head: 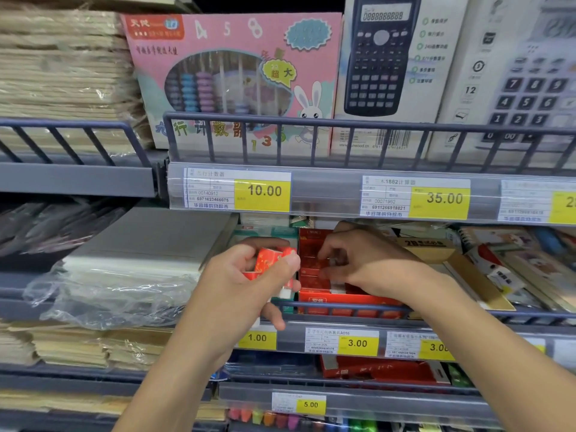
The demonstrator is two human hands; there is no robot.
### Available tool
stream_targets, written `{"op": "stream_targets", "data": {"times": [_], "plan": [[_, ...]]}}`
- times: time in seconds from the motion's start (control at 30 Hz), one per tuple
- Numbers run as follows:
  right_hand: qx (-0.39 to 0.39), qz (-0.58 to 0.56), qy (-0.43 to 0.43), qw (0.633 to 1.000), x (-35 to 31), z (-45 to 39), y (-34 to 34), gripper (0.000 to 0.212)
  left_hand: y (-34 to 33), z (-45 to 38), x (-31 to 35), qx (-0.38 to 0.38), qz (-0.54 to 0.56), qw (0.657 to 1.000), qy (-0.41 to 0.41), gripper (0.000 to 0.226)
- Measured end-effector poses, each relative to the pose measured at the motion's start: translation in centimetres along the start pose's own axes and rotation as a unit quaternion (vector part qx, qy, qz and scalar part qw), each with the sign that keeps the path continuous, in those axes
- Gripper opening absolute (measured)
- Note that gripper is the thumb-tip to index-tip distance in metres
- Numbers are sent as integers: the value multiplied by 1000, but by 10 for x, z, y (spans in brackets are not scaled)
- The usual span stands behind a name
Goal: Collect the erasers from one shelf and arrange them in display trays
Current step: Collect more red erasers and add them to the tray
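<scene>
Erasers (274, 263), red-wrapped w/ white ends, a small bunch clutched in the left hand (249, 275), held just in front of the middle shelf (343, 330). Right hand (364, 263) is down in the red tray (346, 299), fingers curled over the packed rows, pinching at one piece, tho whether it's actually gripped I can't tell, fingertips are hidden. More red erasers sit in rows under that hand, so the tray's partly filled. Best approach here, imo: set each piece flat and square to its neighbours, wrappers facing the same way, press it flush so no gaps. Keep the left bunch close beside the tray so the feed is short. Watch the front rail (343, 307), easy to knock a piece over it.
</scene>
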State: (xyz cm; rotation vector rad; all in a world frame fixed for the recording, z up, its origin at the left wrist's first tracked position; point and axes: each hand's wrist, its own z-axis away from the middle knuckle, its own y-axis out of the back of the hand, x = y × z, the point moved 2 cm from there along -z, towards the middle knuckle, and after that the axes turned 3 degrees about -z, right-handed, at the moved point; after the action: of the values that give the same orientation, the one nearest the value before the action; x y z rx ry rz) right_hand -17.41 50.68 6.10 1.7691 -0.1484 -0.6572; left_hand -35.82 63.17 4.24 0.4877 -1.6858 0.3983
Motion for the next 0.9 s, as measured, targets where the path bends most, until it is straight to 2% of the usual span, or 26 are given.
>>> {"op": "stream_targets", "data": {"times": [0.2, 0.3, 0.33, 0.4, 0.47, 0.6, 0.8, 0.9], "plan": [[-13, -23, -4, 1000, 0, 7, 9, 31, -5, -2, -2, -9, -7, 1000, -5, 27], [25, -204, 6, 979, -8, 21, 17, 26, -5, -2, -2, -14, -18, 1000, -14, 33], [10, -273, 24, 962, -13, 27, 19, 25, -6, -3, -2, -16, -24, 1000, -14, 36], [-40, -337, 67, 938, -23, 37, 23, 27, -6, -4, -2, -18, -33, 999, -11, 42], [-70, -345, 85, 932, -31, 41, 24, 27, -6, -4, -2, -12, -50, 999, -7, 51], [-59, -367, 85, 924, -34, 42, 23, 28, -6, -1, 2, 2, -68, 998, 3, 68], [-61, -445, 110, 887, -31, 45, 19, 31, -7, 3, 2, -18, -32, 999, 8, 79], [-26, -475, 119, 871, -28, 48, 19, 29, -4, 5, -2, -15, 4, 999, 29, 72]]}}
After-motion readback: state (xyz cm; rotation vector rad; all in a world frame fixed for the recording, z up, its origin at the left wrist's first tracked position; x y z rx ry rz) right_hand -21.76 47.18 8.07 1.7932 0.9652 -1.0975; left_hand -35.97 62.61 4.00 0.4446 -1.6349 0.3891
